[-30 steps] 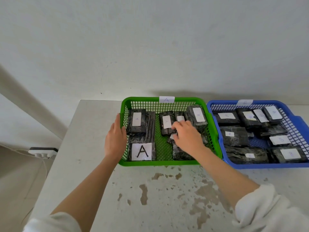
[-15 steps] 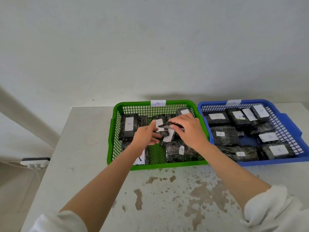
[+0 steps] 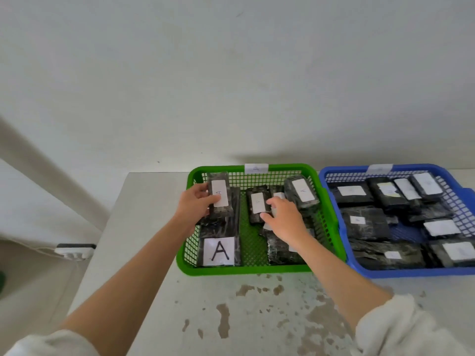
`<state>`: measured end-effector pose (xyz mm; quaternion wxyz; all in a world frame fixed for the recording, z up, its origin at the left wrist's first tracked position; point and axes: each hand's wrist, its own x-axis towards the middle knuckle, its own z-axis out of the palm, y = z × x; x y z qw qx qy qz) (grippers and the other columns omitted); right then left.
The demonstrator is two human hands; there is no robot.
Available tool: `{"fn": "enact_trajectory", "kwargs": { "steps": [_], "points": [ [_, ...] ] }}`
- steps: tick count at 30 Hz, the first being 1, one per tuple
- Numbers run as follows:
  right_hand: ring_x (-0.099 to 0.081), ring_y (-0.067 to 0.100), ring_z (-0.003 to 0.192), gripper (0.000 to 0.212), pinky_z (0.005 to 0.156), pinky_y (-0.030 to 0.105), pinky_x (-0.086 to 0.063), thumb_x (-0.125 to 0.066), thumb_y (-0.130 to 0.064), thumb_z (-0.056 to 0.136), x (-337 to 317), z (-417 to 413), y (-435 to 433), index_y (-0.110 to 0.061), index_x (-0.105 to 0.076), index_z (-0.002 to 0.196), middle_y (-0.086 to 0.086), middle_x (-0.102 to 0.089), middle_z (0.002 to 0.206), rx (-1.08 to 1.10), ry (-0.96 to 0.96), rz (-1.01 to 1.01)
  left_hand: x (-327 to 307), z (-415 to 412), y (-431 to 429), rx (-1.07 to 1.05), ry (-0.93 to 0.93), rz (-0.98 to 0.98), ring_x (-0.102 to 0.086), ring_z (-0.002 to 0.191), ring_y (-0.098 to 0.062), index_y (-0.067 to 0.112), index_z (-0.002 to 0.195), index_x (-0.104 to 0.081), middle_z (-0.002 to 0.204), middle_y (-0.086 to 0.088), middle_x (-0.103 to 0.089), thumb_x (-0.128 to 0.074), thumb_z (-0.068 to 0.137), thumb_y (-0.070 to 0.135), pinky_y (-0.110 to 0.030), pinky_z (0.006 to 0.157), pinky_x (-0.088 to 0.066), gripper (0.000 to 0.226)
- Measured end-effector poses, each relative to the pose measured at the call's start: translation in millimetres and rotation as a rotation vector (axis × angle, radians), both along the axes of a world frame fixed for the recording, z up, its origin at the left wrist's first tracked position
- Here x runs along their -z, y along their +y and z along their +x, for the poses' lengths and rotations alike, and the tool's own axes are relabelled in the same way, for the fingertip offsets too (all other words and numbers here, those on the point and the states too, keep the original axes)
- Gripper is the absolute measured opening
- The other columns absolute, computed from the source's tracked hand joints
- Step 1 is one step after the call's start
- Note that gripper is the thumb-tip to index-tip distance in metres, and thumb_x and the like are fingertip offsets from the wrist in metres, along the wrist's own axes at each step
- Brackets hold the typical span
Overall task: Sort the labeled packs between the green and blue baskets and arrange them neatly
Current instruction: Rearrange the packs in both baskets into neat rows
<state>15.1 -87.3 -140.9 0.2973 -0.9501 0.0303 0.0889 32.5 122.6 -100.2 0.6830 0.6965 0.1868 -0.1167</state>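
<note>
left hand point(image 3: 195, 205) gripping an a-labelled pack point(image 3: 219, 199) in the green basket point(image 3: 252, 270), its long axis pointing away toward the wall point(image 3: 231, 73), right hand point(image 3: 284, 220) curling against a middle pack point(image 3: 257, 208), grip unclear

Left basket point(image 3: 246, 270) beside right basket point(image 3: 411, 272) on table point(image 3: 257, 317) — packs point(image 3: 219, 250) inside.

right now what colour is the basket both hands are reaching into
Green: the green basket, best seen in the head view.
</note>
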Motion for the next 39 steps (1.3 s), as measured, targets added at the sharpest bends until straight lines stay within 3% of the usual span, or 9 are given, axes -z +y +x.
{"fn": "enact_trajectory", "kwargs": {
  "steps": [4, 9, 12, 18, 21, 25, 28, 35, 39],
  "points": [
    [-0.032, 0.030, 0.127, 0.054, 0.093, 0.038, -0.041, -0.049, -0.042, 0.092, 16, 10, 22, -0.011, -0.037, 0.135, 0.011, -0.052, 0.130, 0.010, -0.016, -0.383, -10, 8, 25, -0.061, -0.103, 0.034, -0.070, 0.080, -0.021, 0.017, 0.114, -0.053, 0.091, -0.006, -0.070, -0.069, 0.081, 0.004, -0.036, 0.072, -0.059, 0.039],
    [-0.031, 0.034, 0.129, 0.064, 0.096, 0.041, -0.040, -0.057, -0.040, 0.089, 24, 25, 35, -0.010, -0.028, 0.137, 0.017, -0.047, 0.133, 0.018, 0.036, -0.439, -18, 24, 51, -0.127, -0.192, 0.088, -0.070, 0.078, -0.016, 0.021, 0.112, -0.053, 0.092, -0.005, -0.069, -0.065, 0.084, 0.004, -0.029, 0.065, -0.058, 0.035],
    [-0.038, 0.032, 0.120, 0.053, 0.082, 0.039, -0.043, -0.064, -0.029, 0.086, 25, 29, 37, -0.016, -0.035, 0.129, 0.015, -0.051, 0.125, 0.092, 0.043, -0.247, -9, 25, 49, -0.107, -0.195, 0.182, -0.068, 0.085, -0.020, 0.021, 0.113, -0.054, 0.096, -0.005, -0.067, -0.063, 0.086, 0.011, -0.037, 0.074, -0.058, 0.029],
    [-0.058, 0.024, 0.077, 0.010, 0.058, 0.032, -0.045, -0.051, -0.016, 0.094, 24, 27, 26, -0.021, -0.053, 0.103, 0.006, -0.057, 0.100, 0.262, -0.001, 0.138, 11, 15, 21, -0.060, -0.254, 0.303, -0.067, 0.074, -0.011, 0.019, 0.109, -0.056, 0.094, 0.004, -0.063, -0.064, 0.087, 0.024, -0.027, 0.062, -0.057, 0.023],
    [-0.051, 0.016, 0.068, 0.011, 0.050, 0.025, -0.036, -0.054, -0.012, 0.091, 24, 23, 11, -0.021, -0.053, 0.097, 0.000, -0.057, 0.089, 0.300, -0.042, 0.294, 17, 10, 7, -0.054, -0.281, 0.359, -0.064, 0.075, -0.016, 0.028, 0.098, -0.053, 0.088, 0.010, -0.061, -0.062, 0.088, 0.027, -0.033, 0.065, -0.057, 0.013],
    [-0.054, 0.014, 0.068, 0.029, 0.053, 0.023, -0.037, -0.064, -0.005, 0.082, 9, 17, -5, -0.018, -0.049, 0.103, 0.004, -0.061, 0.088, 0.420, 0.025, 0.676, 21, 5, -6, -0.139, -0.339, 0.388, -0.057, 0.061, 0.003, 0.029, 0.094, -0.053, 0.080, 0.013, -0.061, -0.059, 0.089, 0.029, -0.013, 0.049, -0.046, 0.008],
    [-0.058, 0.011, 0.064, 0.025, 0.044, 0.019, -0.038, -0.068, -0.004, 0.079, -4, 12, -10, -0.018, -0.058, 0.098, 0.007, -0.067, 0.095, 0.295, 0.211, 0.774, 20, 2, -5, -0.270, -0.376, 0.389, -0.051, 0.051, 0.004, 0.023, 0.097, -0.053, 0.077, 0.013, -0.060, -0.056, 0.091, 0.029, -0.012, 0.042, -0.040, 0.009],
    [-0.053, 0.012, 0.063, 0.014, 0.042, 0.015, -0.037, -0.069, -0.014, 0.081, -16, -4, 27, -0.024, -0.069, 0.090, 0.007, -0.069, 0.095, -0.251, 0.421, 0.521, 21, -12, 19, -0.349, -0.333, 0.418, -0.058, 0.066, -0.006, 0.021, 0.099, -0.054, 0.082, 0.011, -0.061, -0.057, 0.091, 0.029, -0.025, 0.055, -0.050, 0.012],
    [-0.056, 0.006, 0.072, 0.017, 0.065, 0.019, -0.044, -0.071, -0.017, 0.081, -10, -9, 53, -0.016, -0.072, 0.098, -0.001, -0.061, 0.091, -0.371, 0.321, 0.336, 25, -18, 29, -0.313, -0.274, 0.364, -0.063, 0.076, -0.020, 0.023, 0.096, -0.055, 0.086, 0.001, -0.065, -0.059, 0.089, 0.028, -0.035, 0.062, -0.054, 0.010]
  ]
}}
